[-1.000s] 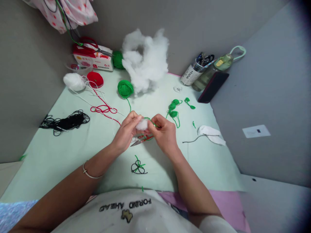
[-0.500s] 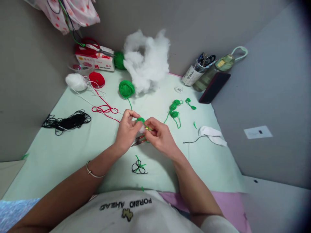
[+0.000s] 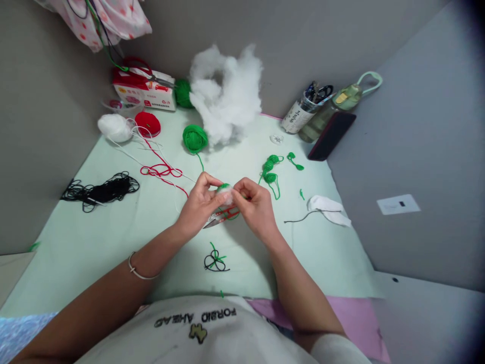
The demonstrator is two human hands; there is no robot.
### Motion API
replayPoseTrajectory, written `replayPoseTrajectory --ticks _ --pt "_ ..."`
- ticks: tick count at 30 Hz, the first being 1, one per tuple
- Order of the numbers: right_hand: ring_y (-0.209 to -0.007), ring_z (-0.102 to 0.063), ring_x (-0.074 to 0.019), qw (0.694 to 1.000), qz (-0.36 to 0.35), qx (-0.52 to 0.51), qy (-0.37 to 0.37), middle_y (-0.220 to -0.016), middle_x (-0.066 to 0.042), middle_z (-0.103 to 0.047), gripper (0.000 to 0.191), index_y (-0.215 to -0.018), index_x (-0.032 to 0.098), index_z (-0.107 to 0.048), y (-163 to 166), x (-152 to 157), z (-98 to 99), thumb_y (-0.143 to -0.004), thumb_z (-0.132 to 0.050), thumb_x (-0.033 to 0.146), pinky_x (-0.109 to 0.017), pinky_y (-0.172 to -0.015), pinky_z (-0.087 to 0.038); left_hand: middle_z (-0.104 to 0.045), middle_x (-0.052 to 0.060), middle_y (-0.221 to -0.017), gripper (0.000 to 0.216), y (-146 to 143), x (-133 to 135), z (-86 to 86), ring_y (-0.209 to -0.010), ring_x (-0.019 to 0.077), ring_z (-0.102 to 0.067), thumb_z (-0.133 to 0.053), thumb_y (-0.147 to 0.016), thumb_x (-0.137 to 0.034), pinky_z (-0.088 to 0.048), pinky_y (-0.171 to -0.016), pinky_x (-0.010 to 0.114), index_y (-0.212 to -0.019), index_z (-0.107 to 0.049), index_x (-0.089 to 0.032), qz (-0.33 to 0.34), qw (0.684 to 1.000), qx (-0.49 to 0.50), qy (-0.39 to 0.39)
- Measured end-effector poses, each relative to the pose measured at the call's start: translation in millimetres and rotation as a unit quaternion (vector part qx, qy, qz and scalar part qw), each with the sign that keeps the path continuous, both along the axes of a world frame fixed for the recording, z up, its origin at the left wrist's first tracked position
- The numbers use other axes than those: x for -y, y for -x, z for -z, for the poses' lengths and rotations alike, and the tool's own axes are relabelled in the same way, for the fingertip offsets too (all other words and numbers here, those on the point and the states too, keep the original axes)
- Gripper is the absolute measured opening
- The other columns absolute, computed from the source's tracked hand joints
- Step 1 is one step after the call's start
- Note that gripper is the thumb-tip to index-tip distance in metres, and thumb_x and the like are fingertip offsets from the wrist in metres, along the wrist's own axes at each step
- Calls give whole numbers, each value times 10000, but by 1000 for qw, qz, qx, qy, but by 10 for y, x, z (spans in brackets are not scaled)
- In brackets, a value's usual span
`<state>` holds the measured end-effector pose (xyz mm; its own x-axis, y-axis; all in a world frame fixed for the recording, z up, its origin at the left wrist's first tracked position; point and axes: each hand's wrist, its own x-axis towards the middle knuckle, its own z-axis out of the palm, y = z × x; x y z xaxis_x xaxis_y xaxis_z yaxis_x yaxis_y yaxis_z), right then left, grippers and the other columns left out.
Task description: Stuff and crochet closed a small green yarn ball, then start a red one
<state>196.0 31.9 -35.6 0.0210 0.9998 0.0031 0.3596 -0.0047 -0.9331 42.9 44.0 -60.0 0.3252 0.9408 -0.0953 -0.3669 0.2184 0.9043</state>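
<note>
Between my hands is a small green crocheted piece [image 3: 225,186] with white fiber stuffing [image 3: 226,196] showing at its near side. My left hand [image 3: 197,205] pinches the crocheted piece between thumb and fingers. At the other side, the closed fingertips of my right hand [image 3: 254,206] press on the stuffing; a thin object partly shows in that hand, too covered to name. Below the hands lie scissors [image 3: 223,217] with reddish handles, partly hidden. Behind, a green yarn ball [image 3: 194,139] trails a strand toward my hands.
A large heap of white stuffing [image 3: 227,96] stands at the back. Black yarn [image 3: 104,191], red yarn [image 3: 147,124] and white yarn [image 3: 114,128] lie left. Green crocheted parts [image 3: 270,169], a phone [image 3: 332,135], a bottle [image 3: 322,119] and a pen cup [image 3: 299,114] are right.
The right hand has shifted slightly and its fingertips now meet at the stuffing. More white stuffing shows at the green piece. A yellow bit seen by the right fingers is out of sight.
</note>
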Motion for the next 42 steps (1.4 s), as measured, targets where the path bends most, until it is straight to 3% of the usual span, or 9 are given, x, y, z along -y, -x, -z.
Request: replayPoseTrajectory --ticks 4,9,13,18,24,28,33,37,42 --pt "-559 -380 -106 995 -67 -65 41 -606 68 -432 179 -768 215 -532 -17 23 -64 -895 -580 332 -251 -534 -292 -626 -50 -796 375 -28 -39 28 -633 110 -639 -836 -727 -279 -545 -627 251 -885 -499 -228 -59 997 -34 -24" --pt "-564 -309 -95 993 -113 -10 22 -647 83 -339 107 -827 230 -510 69 107 -61 -877 -596 269 -241 -540 -263 -607 -29 -834 191 -44 -52 91 -662 101 -575 -689 -694 -119 -479 -576 212 -813 -568 -206 -141 989 -36 -18" --pt "-576 -350 -99 989 -124 73 -20 -659 68 -428 136 -779 235 -462 147 136 -56 -877 -557 227 -240 -578 -300 -605 -18 -716 50 -7 -90 89 -596 111 -510 -599 -766 -148 -419 -553 226 -773 -602 -197 -133 991 -25 13" --pt "-552 -355 -99 995 -84 51 -12 -633 77 -415 138 -808 237 -490 123 110 -8 -897 -571 305 -241 -568 -311 -654 3 -852 52 -6 -83 26 -727 129 -595 -652 -832 -233 -491 -665 237 -814 -620 -196 -108 994 7 31" --pt "-525 -305 -90 1000 -8 19 -8 -572 93 -350 164 -735 224 -513 46 29 52 -845 -612 296 -249 -537 -257 -683 38 -1017 268 -3 -9 38 -896 168 -658 -615 -957 -446 -568 -772 258 -1058 -696 -212 -20 1000 5 16" --pt "-515 -291 -92 1000 21 -2 0 -528 92 -353 213 -685 217 -526 -3 4 6 -838 -629 324 -254 -521 -250 -711 57 -1084 354 46 -38 49 -948 188 -682 -739 -882 -401 -569 -867 296 -1176 -695 -209 31 999 12 3" --pt "-541 -391 -103 999 -44 11 19 -609 59 -489 194 -789 211 -578 -11 68 -80 -930 -550 342 -253 -541 -310 -694 28 -958 230 45 -58 30 -863 165 -643 -784 -778 -248 -525 -801 272 -984 -703 -184 -45 997 -44 -45" --pt "-555 -351 -105 992 -102 74 3 -624 71 -424 110 -822 230 -535 45 115 -84 -907 -566 293 -243 -558 -299 -661 4 -838 165 -8 -52 21 -808 160 -604 -741 -715 -215 -492 -767 271 -849 -647 -192 -125 988 -84 -43" --pt "-555 -363 -116 984 -57 163 -40 -596 67 -413 134 -778 242 -489 110 89 1 -892 -551 277 -249 -570 -275 -604 -35 -742 209 -97 -50 62 -651 127 -558 -722 -708 -230 -458 -630 252 -847 -568 -208 -134 988 -78 12"
